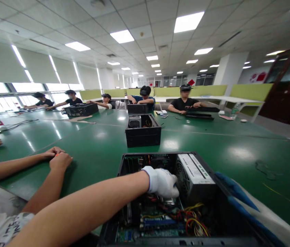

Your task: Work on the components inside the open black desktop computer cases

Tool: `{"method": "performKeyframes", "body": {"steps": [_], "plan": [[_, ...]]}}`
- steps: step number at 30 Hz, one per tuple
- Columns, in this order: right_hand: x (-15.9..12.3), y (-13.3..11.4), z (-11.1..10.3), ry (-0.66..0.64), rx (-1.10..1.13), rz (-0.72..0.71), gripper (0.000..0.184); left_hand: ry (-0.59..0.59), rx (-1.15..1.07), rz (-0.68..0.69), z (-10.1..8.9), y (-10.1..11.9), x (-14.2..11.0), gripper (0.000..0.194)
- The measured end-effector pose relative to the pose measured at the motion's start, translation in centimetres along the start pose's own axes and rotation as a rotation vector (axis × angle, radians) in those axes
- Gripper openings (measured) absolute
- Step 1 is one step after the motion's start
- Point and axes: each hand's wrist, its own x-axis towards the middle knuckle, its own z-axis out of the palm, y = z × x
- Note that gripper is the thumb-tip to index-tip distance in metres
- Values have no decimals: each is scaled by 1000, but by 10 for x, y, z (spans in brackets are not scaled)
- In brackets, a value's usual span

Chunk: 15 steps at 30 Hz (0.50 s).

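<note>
My left hand (164,182), in a white glove with a blue-edged cuff, reaches into the open black computer case (157,154). Its fingers are curled beside the fan side of the silver power supply (196,168); whatever they grip is hidden. Below it are a green motherboard (160,231) and a tangle of yellow, red and black cables (195,221). My right hand (248,204), gloved in white and blue and stretched by the lens, lies along the case's right outer side, its fingers extended.
Another person's hands (59,158) rest on the green table (96,140) at left, with something small and orange. A second open computer case (143,135) stands ahead. Several people work on cases across the table. A bottle (234,111) stands far right; a thin yellow strand (285,197) lies nearer.
</note>
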Motion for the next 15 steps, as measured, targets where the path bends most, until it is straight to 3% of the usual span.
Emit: {"method": "performKeyframes", "body": {"steps": [4,8,11,15], "plan": [[4,2,13,72,112,135,84,148,-52,45,-20,1,-48,50],[8,-15,28,171,-4,91,83,418,-55,29,-22,-2,-118,37],[3,-34,55,61,-2,-9,77,517,-92,-25,-8,-6,-169,28],[2,-56,112,-95,-87,-311,67,677,-230,-122,32,-12,-217,20]]}}
